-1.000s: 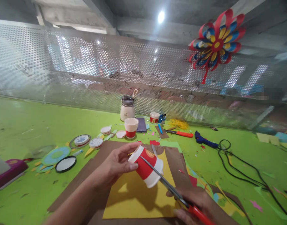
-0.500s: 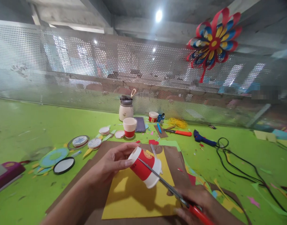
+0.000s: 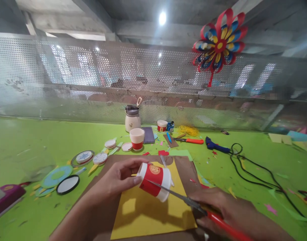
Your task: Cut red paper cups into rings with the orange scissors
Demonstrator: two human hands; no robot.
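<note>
A red and white paper cup (image 3: 153,183) lies tilted on its side in the air, its base end pinched by my left hand (image 3: 120,179). My right hand (image 3: 216,204) grips red-handled scissors (image 3: 188,200), whose blades reach across the cup's red side from the rim end. Whether the blades cut through the wall there cannot be made out. Below the cup is a sheet of yellow paper (image 3: 153,219), lying on brown cardboard (image 3: 100,197). The cup's shadow falls on the yellow sheet.
Behind stand another paper cup (image 3: 136,139), a cream bottle (image 3: 132,122) and a phone-like dark slab (image 3: 148,135). Orange-handled scissors (image 3: 193,141) and a blue glue gun (image 3: 216,145) with a black cord lie right. Round paper pieces (image 3: 57,177) lie left, with a purple tape dispenser (image 3: 9,199).
The cup has turned to lie more level in my left hand. My right hand and the scissors have shifted right, and the blades slant less steeply. The camera view has shifted slightly.
</note>
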